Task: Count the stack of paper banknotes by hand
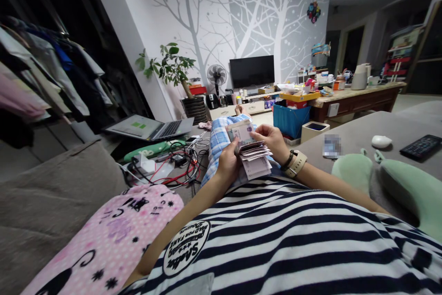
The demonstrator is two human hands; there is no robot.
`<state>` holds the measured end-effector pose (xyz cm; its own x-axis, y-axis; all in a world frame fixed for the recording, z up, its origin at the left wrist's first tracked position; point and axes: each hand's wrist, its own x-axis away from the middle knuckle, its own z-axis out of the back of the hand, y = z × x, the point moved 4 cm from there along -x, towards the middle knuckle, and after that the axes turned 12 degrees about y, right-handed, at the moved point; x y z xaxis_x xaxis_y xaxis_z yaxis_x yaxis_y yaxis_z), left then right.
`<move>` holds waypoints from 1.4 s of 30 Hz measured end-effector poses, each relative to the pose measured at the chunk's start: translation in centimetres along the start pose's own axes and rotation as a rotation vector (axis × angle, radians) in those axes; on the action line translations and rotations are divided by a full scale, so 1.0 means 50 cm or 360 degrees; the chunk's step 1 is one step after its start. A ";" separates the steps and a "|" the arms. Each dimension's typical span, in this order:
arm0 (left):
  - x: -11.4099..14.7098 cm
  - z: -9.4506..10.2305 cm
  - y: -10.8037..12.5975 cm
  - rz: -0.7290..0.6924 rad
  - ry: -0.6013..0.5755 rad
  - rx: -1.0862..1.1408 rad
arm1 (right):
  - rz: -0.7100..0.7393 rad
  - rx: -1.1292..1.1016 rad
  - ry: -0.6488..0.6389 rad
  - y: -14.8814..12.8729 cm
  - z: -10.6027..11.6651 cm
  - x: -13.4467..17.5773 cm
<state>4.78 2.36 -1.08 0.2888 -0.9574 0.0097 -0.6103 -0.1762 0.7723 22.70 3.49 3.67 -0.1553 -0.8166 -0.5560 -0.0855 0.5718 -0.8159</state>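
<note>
A wad of banknotes is folded over in my left hand, whose fingers and thumb close around its left side. The folded ends fan out in several layers toward my striped shirt. Above them, the upper part of one note lies flat and shows its printed face. My right hand pinches the right edge of that upper note between thumb and finger. A wristwatch with a pale strap and a dark bracelet sit on my right wrist. Both hands are over my blue checked trousers.
To the left, an open laptop stands beside tangled cables and a pink dotted cushion. On the right lie a white mouse, a black remote and a green neck pillow. Farther off is a cluttered table.
</note>
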 end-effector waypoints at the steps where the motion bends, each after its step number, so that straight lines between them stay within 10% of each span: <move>1: 0.000 -0.001 -0.001 0.0023 0.0014 0.0016 | -0.0001 0.0002 0.0001 0.000 0.000 0.000; 42: -0.009 0.002 0.013 0.0055 -0.0088 -0.0048 | 0.0036 -0.0051 -0.0165 -0.009 -0.012 0.008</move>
<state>4.19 2.66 -0.64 0.2260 -0.9741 0.0024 -0.5964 -0.1364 0.7910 22.08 2.97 3.91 -0.0550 -0.8064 -0.5889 -0.1147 0.5909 -0.7985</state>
